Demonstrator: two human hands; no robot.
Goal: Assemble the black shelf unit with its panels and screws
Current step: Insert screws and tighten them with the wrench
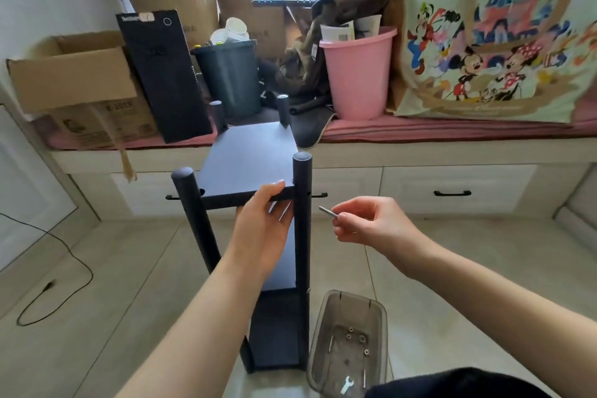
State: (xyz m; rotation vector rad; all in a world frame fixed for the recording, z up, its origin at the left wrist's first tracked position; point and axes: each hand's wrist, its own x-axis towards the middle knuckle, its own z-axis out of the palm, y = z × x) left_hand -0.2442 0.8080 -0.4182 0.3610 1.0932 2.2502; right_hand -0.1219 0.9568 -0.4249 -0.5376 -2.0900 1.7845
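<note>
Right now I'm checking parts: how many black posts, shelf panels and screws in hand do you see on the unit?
Black posts: 4
Shelf panels: 3
Screw pinched in right hand: 1
Total: 8

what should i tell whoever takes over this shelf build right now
Left hand grips the front edge of the top panel, steadying it beside the front right post.
Right hand pinches a screw, tip pointing at that post's hole.
Done: four posts up, lower panels in.
Left: drive this screw, then the others. Spare hardware and a small wrench lie in the clear tray on the floor.
</note>
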